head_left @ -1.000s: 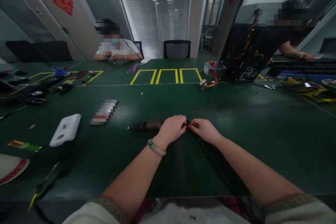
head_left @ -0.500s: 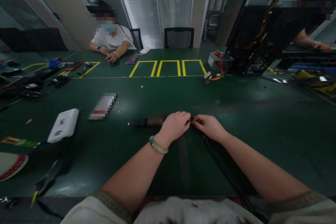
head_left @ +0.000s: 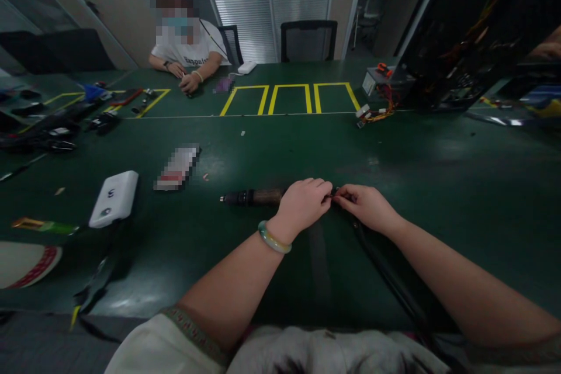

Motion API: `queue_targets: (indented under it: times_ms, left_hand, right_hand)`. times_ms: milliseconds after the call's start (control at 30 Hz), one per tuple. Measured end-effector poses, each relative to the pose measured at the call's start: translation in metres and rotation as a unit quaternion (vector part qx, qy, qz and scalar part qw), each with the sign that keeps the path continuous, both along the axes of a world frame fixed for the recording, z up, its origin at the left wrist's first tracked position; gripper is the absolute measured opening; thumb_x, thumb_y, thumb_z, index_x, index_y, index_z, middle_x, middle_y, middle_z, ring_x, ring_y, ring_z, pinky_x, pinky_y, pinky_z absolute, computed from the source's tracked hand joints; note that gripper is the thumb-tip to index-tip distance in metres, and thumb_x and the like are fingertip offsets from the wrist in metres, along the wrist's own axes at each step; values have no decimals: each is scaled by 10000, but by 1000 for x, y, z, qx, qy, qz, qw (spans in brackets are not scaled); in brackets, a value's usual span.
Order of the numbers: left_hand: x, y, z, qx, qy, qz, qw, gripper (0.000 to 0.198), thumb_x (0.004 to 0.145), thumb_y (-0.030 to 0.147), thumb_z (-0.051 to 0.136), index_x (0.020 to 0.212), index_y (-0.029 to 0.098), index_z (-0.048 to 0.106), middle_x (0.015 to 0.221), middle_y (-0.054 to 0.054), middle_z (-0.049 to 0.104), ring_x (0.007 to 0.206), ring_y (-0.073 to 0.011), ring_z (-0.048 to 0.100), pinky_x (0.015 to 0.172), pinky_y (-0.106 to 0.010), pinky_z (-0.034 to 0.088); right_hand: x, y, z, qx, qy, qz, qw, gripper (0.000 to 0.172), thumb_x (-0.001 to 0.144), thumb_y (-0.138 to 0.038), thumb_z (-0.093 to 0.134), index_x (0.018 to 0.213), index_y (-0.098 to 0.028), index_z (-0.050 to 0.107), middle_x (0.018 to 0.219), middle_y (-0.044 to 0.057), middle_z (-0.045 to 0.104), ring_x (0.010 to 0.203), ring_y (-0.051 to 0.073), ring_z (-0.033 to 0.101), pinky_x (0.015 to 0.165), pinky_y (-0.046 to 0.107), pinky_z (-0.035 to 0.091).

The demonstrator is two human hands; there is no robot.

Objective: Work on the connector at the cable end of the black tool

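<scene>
A dark rod-shaped object (head_left: 252, 197) lies crosswise on the green table, with a ribbed black left end, a small metal tip and a brownish section. Its right part is hidden under my left hand (head_left: 307, 201), which is closed over it, fingers curled and a bangle on the wrist. Close beside those fingertips, my right hand (head_left: 368, 204) is closed in a pinch. What lies between the fingertips is too small to name. From below my right hand a long black strap-like piece (head_left: 385, 272) runs down over the table edge towards my lap.
A phone (head_left: 177, 168), a white box-like device (head_left: 114, 198) with a cord and a green-handled brush (head_left: 48, 226) lie left. A hat-like brim (head_left: 41, 266) is nearer. A person (head_left: 188, 58) sits opposite. A black computer case (head_left: 473, 35) and a power supply (head_left: 381, 80) stand back right.
The view has tilted down and shifted slightly, so the scene sits higher and further right. My hands keep nearly the same hold, fingertips close together at the rod's right end.
</scene>
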State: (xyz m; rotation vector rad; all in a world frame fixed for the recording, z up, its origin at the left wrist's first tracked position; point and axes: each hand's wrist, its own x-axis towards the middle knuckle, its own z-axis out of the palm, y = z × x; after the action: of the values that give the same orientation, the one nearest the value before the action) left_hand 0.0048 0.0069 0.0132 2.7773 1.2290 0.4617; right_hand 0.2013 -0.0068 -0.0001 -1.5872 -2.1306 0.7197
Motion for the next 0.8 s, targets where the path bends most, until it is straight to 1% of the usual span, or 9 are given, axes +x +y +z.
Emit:
queue_targets:
  times_ms: [200,333,433,633,700,800]
  left_hand:
    - [0,0,0,7,2,1,1000,56,911,243,548,903,189,537,904,-21,583,849,-183,548,735,-319,433]
    - [0,-1,0,-3,8,2,1000,58,921,243,538,920,185,532,908,-22,582,853,-180,552,743,-317,434]
    - [0,-1,-1,-7,5,2,1000,74,928,258,533,919,185,530,907,-24,584,860,-180,558,750,-315,433]
    - [0,-1,-2,-3,-11,2,1000,73,918,260,554,922,192,529,901,-20,587,864,-184,559,766,-318,434]
    - [0,-1,-2,-4,-10,3,1000,69,913,256,559,920,194,532,902,-21,586,867,-185,559,765,-317,437]
    - [1,-1,-1,-5,-7,8,1000,68,908,257,566,914,195,536,900,-25,586,867,-186,563,763,-315,440]
  right_hand:
    - [1,0,2,0,6,9,1000,196,891,-392,563,891,-233,677,776,-11,671,633,138,564,563,253,369]
    - [5,-1,2,-19,18,30,999,195,870,-393,595,945,-229,670,772,-12,662,623,134,566,563,248,395]
    - [7,-2,2,-25,23,41,999,180,866,-349,600,984,-228,662,781,-9,663,650,140,585,582,250,420]
    - [7,-5,4,-34,31,20,999,173,859,-304,611,1009,-229,654,853,4,682,723,152,616,631,262,454]
    - [6,-5,5,-22,15,20,999,149,855,-300,618,981,-230,656,837,1,680,715,154,613,626,266,444]
    - [5,-4,5,18,-18,25,999,97,851,-287,622,921,-233,661,794,-7,671,702,155,602,642,275,422]
